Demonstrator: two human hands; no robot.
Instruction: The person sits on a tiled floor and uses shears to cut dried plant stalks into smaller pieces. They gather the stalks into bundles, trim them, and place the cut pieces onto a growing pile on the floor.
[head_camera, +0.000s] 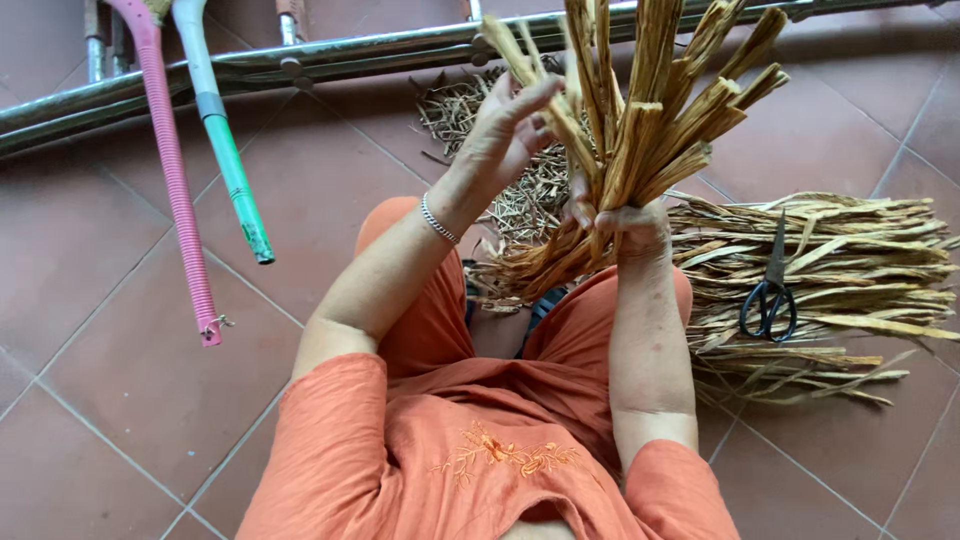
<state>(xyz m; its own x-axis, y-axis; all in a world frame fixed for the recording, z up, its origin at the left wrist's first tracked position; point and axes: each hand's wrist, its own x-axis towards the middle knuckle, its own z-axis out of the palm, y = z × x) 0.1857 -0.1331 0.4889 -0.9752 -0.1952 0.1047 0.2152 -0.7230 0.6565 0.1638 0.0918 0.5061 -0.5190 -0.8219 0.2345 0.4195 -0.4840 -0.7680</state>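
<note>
Head view: your right hand (628, 222) is closed tight around the waist of a bundle of dried strips (640, 130), tan and flat like split leaf or bark. The grip is pressed together on the bundle, fingers wrapped round it, so the strips fan upward above the fist and trail in a loose tail below it, toward your lap. Your left hand (508, 125) is raised just left of the bundle with its grip spread, fingers open; the fingertips (540, 95) reach the outermost strips on the bundle's left side, and whether they truly press on them you cannot tell. A silver bracelet (438, 218) sits on that wrist.

To the right of the bundle, a larger pile of the same strips (850, 280) lies flat on the red tiled floor (120, 380), with a pair of black scissors (770, 295) resting on top of it. Behind the bundle, a heap of thin scraps (480, 120) lies on the floor. Well to the left of the bundle, a pink ribbed handle (180, 200) and a green and pale blue handle (225, 150) slant across the floor, their upper ends near a metal rail (350, 55).
</note>
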